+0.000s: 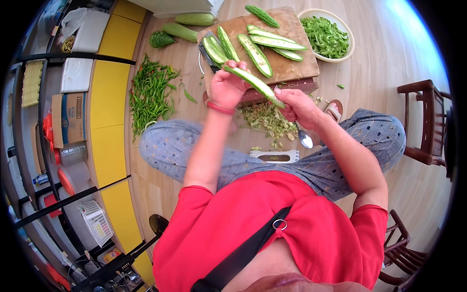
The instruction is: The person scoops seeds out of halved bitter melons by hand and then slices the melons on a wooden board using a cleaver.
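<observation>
My left hand (pixel 227 90) grips one end of a halved bitter melon (pixel 255 82) above the front of the wooden cutting board (pixel 292 29). At the melon's other end are the closed fingers of my right hand (pixel 297 104). A metal spoon (pixel 305 140) sticks out below that hand, bowl down, its handle mostly hidden in the palm. Several more melon halves (pixel 255 54) lie on the board, beside a whole bitter melon (pixel 262 15). A dark cleaver blade (pixel 208 56) shows partly under halves at the board's left. Scooped-out pith and seeds (pixel 267 121) are heaped on the floor below.
A bowl (pixel 348 47) of sliced green pieces stands right of the board. Green chillies (pixel 152 90) are spread on the floor at left, with pale green gourds (pixel 180 31) behind. A white-framed stool (pixel 275 155) sits between my legs. Yellow-fronted shelves line the left; wooden chairs (pixel 427 121) stand right.
</observation>
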